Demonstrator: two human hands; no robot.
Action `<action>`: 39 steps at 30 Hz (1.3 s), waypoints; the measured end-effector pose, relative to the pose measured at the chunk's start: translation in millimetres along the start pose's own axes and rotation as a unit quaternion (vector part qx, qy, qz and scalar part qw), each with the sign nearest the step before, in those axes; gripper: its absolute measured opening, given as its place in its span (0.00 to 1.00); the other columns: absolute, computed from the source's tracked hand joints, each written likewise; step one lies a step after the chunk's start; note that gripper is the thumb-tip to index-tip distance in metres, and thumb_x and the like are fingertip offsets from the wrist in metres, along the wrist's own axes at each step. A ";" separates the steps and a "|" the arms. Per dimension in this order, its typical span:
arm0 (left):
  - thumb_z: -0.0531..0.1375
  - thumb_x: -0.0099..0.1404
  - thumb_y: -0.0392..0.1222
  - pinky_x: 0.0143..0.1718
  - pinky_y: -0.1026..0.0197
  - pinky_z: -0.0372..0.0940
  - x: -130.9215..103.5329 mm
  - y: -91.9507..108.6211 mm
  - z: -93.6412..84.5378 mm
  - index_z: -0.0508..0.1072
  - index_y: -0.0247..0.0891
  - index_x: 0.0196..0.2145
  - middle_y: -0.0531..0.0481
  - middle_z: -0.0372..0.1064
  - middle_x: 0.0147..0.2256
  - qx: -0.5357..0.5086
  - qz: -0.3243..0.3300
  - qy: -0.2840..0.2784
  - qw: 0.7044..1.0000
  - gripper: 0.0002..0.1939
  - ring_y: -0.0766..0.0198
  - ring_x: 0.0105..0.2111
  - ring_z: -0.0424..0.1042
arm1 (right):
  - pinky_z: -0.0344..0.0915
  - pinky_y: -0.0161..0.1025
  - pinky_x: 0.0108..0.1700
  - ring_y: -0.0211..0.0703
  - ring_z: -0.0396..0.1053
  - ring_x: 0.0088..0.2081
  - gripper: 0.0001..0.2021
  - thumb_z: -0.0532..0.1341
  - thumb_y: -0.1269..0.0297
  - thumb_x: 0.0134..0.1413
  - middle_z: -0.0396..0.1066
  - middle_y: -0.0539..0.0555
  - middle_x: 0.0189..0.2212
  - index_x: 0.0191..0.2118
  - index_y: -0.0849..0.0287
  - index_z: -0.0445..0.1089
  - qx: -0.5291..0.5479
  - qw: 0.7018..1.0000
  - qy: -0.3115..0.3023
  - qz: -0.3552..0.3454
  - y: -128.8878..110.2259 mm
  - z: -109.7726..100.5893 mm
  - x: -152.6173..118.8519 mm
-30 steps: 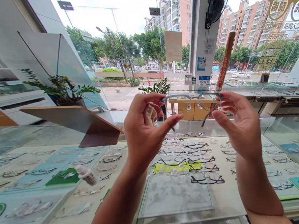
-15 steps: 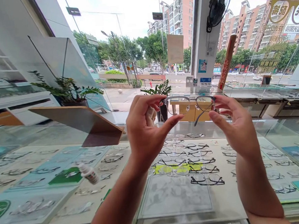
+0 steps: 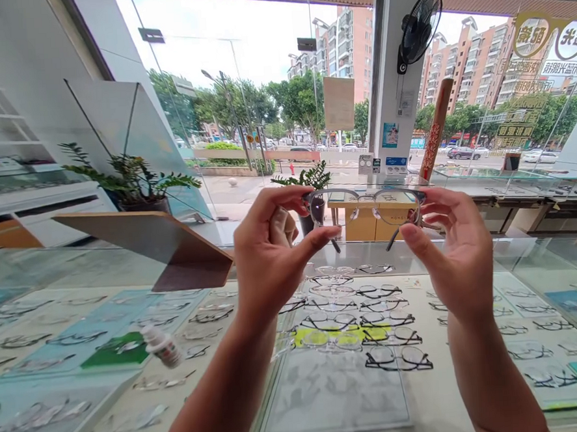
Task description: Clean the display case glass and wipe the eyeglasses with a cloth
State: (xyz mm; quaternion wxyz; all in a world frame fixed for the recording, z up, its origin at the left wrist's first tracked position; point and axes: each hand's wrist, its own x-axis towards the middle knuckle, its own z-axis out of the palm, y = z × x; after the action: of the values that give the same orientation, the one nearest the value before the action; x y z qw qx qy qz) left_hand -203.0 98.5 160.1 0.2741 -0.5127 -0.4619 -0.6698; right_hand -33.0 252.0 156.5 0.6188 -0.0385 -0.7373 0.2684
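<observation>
A pair of glasses (image 3: pixel 364 197) with a thin grey frame is held up above the glass counter, level, its temple tips hanging down behind the lenses. My left hand (image 3: pixel 275 249) pinches the left end of the frame between thumb and fingers. At the right end, my right hand (image 3: pixel 449 248) grips the frame the same way. Below the hands, rows of glasses (image 3: pixel 399 359) lie in the display case, beside and above a grey rectangular panel (image 3: pixel 336 395).
A white bottle (image 3: pixel 162 346) stands on the glass at the left. Behind it is a tilted brown board (image 3: pixel 138 235). Potted plants (image 3: pixel 142 179), a far counter (image 3: pixel 381 218) and a wall fan (image 3: pixel 418 29) are further back.
The glasses and both hands have shifted slightly left and the frame has turned a little, so both temple tips now show below it. The camera view has tilted slightly upward.
</observation>
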 end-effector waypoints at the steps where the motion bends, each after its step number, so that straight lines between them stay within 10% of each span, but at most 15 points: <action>1: 0.78 0.54 0.51 0.21 0.66 0.57 1.0 -3.1 -0.5 0.80 0.45 0.46 0.54 0.69 0.33 -0.015 -0.007 -0.005 1.000 0.23 0.71 0.25 0.61 | 0.71 0.51 0.50 0.49 0.73 0.47 0.20 0.70 0.52 0.59 0.74 0.53 0.47 0.55 0.48 0.72 -0.004 1.000 0.011 -0.014 -0.8 2.0 -0.7; 14: 0.77 0.56 0.51 0.17 0.67 0.52 4.2 -18.5 1.9 0.79 0.45 0.46 0.54 0.73 0.35 -0.063 -0.027 -0.022 0.997 0.22 0.74 0.22 0.57 | 0.71 0.51 0.52 0.48 0.71 0.48 0.20 0.71 0.57 0.58 0.73 0.52 0.47 0.55 0.48 0.71 -0.013 0.997 0.041 -0.057 -1.9 6.8 -2.7; 22: 0.78 0.53 0.54 0.26 0.65 0.66 2.5 -24.4 4.0 0.76 0.46 0.46 0.52 0.74 0.36 -0.083 -0.013 -0.033 0.996 0.26 0.66 0.33 0.74 | 0.72 0.53 0.58 0.50 0.73 0.51 0.22 0.68 0.54 0.61 0.71 0.54 0.51 0.58 0.46 0.66 0.037 0.999 -0.010 -0.005 -4.2 7.1 -2.0; 39: 0.78 0.53 0.52 0.26 0.65 0.62 -1.2 -7.2 8.7 0.75 0.44 0.44 0.55 0.65 0.32 -0.008 0.014 0.003 1.000 0.25 0.70 0.29 0.65 | 0.69 0.54 0.63 0.49 0.74 0.56 0.22 0.70 0.50 0.60 0.75 0.55 0.51 0.54 0.49 0.67 0.130 0.982 -0.111 0.079 16.7 0.0 9.5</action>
State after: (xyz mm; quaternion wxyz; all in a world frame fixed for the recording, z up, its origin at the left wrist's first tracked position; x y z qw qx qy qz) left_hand -204.8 109.3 156.9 0.2807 -0.5187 -0.4488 -0.6714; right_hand -39.8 269.9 157.6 0.5098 0.0144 -0.7547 0.4127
